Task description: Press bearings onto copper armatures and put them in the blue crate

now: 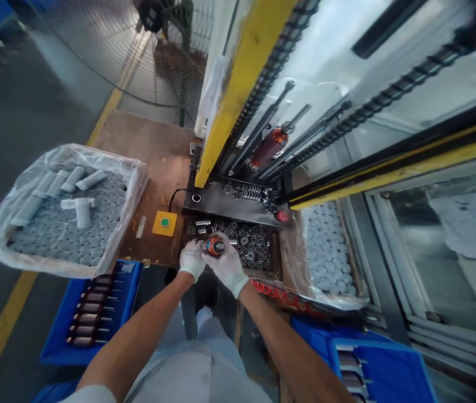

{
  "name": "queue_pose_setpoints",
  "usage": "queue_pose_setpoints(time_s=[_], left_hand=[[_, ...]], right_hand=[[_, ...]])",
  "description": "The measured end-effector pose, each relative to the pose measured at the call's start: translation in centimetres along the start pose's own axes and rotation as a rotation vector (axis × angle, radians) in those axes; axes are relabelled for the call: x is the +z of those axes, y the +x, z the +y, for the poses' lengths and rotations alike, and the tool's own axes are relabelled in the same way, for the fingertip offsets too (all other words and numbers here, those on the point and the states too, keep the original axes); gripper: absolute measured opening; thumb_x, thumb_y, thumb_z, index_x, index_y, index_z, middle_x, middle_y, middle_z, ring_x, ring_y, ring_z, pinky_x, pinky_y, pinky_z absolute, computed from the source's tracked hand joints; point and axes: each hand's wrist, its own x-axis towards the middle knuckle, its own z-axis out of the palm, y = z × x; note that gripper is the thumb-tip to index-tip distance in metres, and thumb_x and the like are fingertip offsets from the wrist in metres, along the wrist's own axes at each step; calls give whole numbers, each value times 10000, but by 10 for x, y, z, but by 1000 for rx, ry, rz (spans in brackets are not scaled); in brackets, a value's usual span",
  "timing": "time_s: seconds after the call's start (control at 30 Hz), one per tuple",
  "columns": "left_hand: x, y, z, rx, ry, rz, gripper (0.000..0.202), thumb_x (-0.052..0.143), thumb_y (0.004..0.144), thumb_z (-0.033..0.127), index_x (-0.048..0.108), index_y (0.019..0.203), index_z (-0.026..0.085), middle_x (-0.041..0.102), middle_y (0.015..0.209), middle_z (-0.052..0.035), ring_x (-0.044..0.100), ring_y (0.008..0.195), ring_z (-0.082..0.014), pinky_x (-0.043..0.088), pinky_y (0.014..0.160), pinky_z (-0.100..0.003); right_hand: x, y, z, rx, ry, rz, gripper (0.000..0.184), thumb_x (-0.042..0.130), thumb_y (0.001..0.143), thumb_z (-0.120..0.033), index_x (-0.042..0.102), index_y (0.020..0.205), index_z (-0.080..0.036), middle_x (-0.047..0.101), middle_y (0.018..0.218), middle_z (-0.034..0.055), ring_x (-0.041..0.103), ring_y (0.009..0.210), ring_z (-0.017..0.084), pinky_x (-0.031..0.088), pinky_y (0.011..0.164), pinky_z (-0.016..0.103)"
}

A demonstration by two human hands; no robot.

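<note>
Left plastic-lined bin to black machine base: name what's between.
In the head view: brown tabletop, a pale strip, a green-buttoned yellow box and a black cable.

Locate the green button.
In the head view, the green button sits left of centre on a yellow box, between the left plastic-lined container and black machine base, up-left of the left hand.

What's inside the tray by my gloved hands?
The tray holds many metal rings and, at its back left, short ring stacks. Your left hand, right hand and the orange-and-dark part hide whatever lies beneath.
</note>
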Motion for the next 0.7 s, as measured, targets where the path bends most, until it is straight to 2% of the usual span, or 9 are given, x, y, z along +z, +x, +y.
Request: queue_pose_setpoints(time_s=[0.13, 0.3, 0.37, 0.47, 0.53, 0.6, 0.63, 0.7], left_hand=[[-1, -2, 6, -29, 31, 62, 383, 489, 886, 261, 630, 1227, 161, 602, 1270, -154, 539, 1193, -296, 421, 1005, -375], [-8, -6, 22, -47, 49, 58, 369, 564, 834, 260, 638, 1185, 172, 601, 1252, -157, 557, 1171, -297, 433, 984, -383], [-10, -8, 24, -72, -12, 87, 384, 606, 804, 246, 640, 1179, 170, 597, 1270, -161, 536, 1209, -298, 409, 1023, -394], [-11, -15, 23, -133, -215, 144, 360, 635, 786, 238, 662, 1136, 157, 641, 1223, -147, 540, 1218, -279, 383, 1065, -390], [-11, -24, 25, -140, -423, 180, 371, 613, 813, 249, 643, 1170, 153, 674, 1184, -126, 583, 1166, -243, 419, 1036, -361], [-9, -35, 34, -92, -823, 138, 459, 650, 805, 307, 596, 1237, 164, 687, 1176, -110, 624, 1107, -225, 468, 990, -356], [-7, -41, 42, -50, -1080, 65, 535, 708, 762, 331, 577, 1257, 174, 688, 1178, -108, 639, 1085, -230, 484, 977, -369], [0, -48, 64, 34, -1511, -151, 651, 817, 650, 342, 585, 1236, 179, 696, 1157, -117, 660, 1051, -258, 495, 975, -415]], right_hand=[[-5, 4, 0, -7, -11, -38, 446, 691, 672, -272, 571, 1100, -243, 666, 1017, 19, 640, 931, 214, 507, 904, 372], [-14, -17, 15, -62, 103, 42, 479, 734, 622, -271, 608, 1082, -220, 659, 1100, 48, 622, 1007, 227, 478, 968, 399], [-21, -27, 27, 3, 258, 140, 472, 755, 621, -295, 614, 1061, -201, 676, 1057, 51, 636, 965, 224, 490, 956, 404], [-39, -35, 50, 242, 671, 374, 424, 753, 651, -389, 596, 991, -190, 703, 914, 29, 666, 830, 215, 546, 853, 407], [-51, -37, 64, 353, 908, 445, 388, 739, 663, -434, 587, 935, -204, 713, 870, 23, 680, 800, 223, 570, 789, 403], [-59, -37, 71, 393, 1034, 431, 346, 717, 691, -458, 598, 910, -217, 727, 887, 40, 695, 822, 235, 580, 762, 391], [-59, -37, 71, 402, 1065, 397, 328, 703, 711, -470, 614, 903, -219, 733, 906, 53, 701, 840, 240, 582, 767, 386], [-51, -39, 66, 416, 1113, 315, 340, 665, 751, -521, 653, 892, -212, 740, 938, 70, 705, 870, 248, 584, 788, 388]])
